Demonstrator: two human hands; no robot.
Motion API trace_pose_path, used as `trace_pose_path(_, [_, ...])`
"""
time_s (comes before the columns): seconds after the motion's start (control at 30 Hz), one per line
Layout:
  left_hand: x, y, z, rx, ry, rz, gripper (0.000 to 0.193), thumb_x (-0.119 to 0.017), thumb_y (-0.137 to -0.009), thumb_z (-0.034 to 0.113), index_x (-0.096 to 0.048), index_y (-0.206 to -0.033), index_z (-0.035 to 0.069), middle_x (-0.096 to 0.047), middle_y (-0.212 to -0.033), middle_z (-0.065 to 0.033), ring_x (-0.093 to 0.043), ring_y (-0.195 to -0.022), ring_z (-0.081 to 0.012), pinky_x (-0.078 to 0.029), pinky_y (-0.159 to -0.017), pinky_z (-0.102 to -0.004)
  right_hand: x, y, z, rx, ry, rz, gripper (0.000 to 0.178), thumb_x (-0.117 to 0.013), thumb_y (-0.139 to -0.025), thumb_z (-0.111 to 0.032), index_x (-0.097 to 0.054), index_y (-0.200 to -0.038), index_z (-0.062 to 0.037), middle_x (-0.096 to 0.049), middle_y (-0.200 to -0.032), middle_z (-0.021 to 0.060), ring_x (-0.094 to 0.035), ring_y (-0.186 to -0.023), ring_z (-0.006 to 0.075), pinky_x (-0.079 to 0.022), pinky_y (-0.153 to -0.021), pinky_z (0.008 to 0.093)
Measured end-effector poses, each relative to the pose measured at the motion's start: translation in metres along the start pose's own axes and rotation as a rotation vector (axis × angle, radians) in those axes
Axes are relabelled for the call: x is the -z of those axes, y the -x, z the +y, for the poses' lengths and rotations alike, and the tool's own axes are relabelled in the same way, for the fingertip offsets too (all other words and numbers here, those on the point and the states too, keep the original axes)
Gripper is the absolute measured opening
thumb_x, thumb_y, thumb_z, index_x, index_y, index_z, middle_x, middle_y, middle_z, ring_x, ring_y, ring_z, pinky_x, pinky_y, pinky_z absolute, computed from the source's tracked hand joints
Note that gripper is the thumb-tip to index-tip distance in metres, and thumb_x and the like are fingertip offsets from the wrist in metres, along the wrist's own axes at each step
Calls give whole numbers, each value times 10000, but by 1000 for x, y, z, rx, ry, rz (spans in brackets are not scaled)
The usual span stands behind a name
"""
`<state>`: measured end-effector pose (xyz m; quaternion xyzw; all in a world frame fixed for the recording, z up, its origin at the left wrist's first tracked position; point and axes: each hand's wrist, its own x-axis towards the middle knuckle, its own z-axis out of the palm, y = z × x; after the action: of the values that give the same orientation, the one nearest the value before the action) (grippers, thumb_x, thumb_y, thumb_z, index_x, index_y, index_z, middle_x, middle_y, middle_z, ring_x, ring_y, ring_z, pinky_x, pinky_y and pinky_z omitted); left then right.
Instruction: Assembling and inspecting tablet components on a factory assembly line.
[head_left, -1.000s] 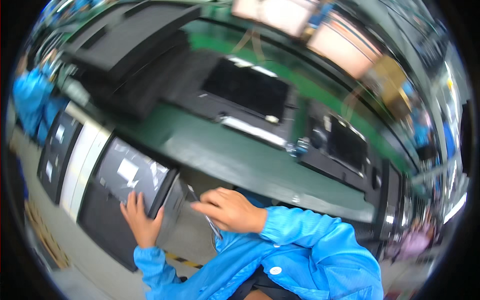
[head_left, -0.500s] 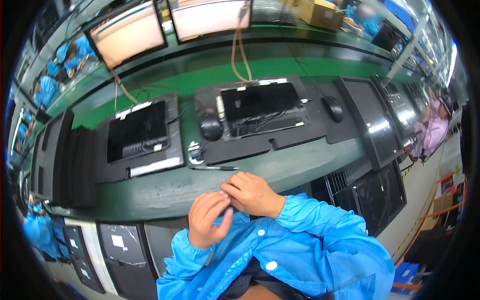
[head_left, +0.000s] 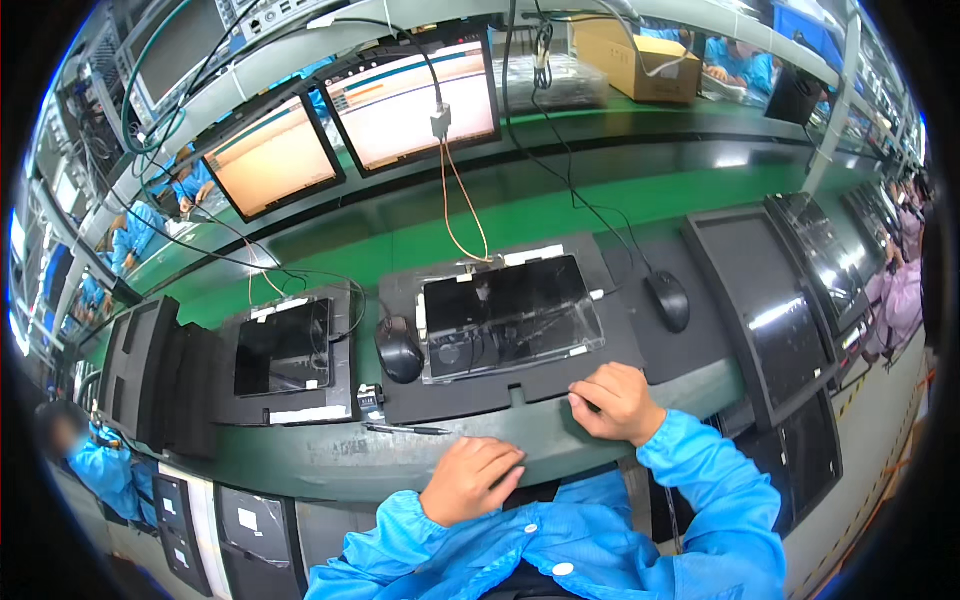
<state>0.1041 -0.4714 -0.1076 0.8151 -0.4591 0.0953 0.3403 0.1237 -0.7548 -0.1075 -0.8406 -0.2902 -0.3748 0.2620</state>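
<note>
My left hand (head_left: 472, 480) is over the bench's front edge, its fingers loosely bent and its thumb apart, with nothing in it. My right hand (head_left: 617, 402) is curled into a loose fist at the front of a black foam pad (head_left: 455, 402), and nothing shows in it. On that pad lies a dark display panel (head_left: 510, 312) with white tape pieces along its edges. A black pen (head_left: 408, 430) and a small black-and-white item (head_left: 370, 402) rest left of my hands. A black mouse (head_left: 400, 350) sits beside the panel.
Another panel (head_left: 284, 347) lies on a pad to the left, beside stacked black foam trays (head_left: 140, 372). A second mouse (head_left: 667, 302) and a foam tray (head_left: 765, 310) are on the right. Two lit monitors (head_left: 415, 105) and hanging cables stand behind. Co-workers sit around.
My hands were together at the bench edge and have parted, the right one moving right toward the pad. The view has tilted up, showing more of the monitors and the rail above.
</note>
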Motion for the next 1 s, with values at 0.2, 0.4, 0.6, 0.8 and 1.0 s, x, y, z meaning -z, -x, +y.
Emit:
trace_pose_path(0.2, [-12, -16, 1, -42, -89, 49, 289, -814, -775, 90, -731, -1048, 38, -718, -1082, -75, -682, -993, -253, -512, -836, -377, 1, 4, 15, -136, -132, 71, 109, -765, -754, -28, -708, -839, -65, -610, -694, 46, -613, -587, 229, -477, -536, 358])
trace_pose_path(0.4, [-10, -23, 8, -44, -128, -68, 465, -828, -789, 259, -699, -1178, 40, -634, -1322, -157, -600, -1260, -320, -432, -1117, -527, 2, 3, 15, -202, -221, 34, 93, -766, -764, -27, -708, -829, -61, -613, -692, 54, -622, -594, 242, -492, -550, 372])
trace_pose_path(0.6, [-7, -21, 10, -26, -104, -159, 688, -846, -758, 397, -650, -1337, 83, -518, -1469, -196, -482, -1407, -388, -281, -1204, -647, 0, 5, 16, -193, -193, 31, 83, -767, -774, -33, -704, -822, -58, -617, -688, 58, -615, -582, 238, -483, -541, 367])
trace_pose_path(0.8, [-3, -16, 9, 7, -53, -142, 770, -834, -771, 467, -609, -1388, 64, -486, -1497, -233, -407, -1463, -419, -227, -1219, -665, -6, 5, 12, -224, -160, 57, 81, -760, -783, -20, -697, -823, -54, -620, -677, 58, -600, -549, 224, -470, -522, 353])
trace_pose_path(1.0, [-2, -12, 6, 51, -75, -88, 737, -791, -819, 513, -628, -1343, 21, -492, -1495, -241, -374, -1489, -400, -216, -1229, -654, -7, 10, 10, -286, -135, 52, 72, -738, -798, 15, -698, -833, -34, -632, -684, 65, -597, -544, 192, -465, -517, 322])
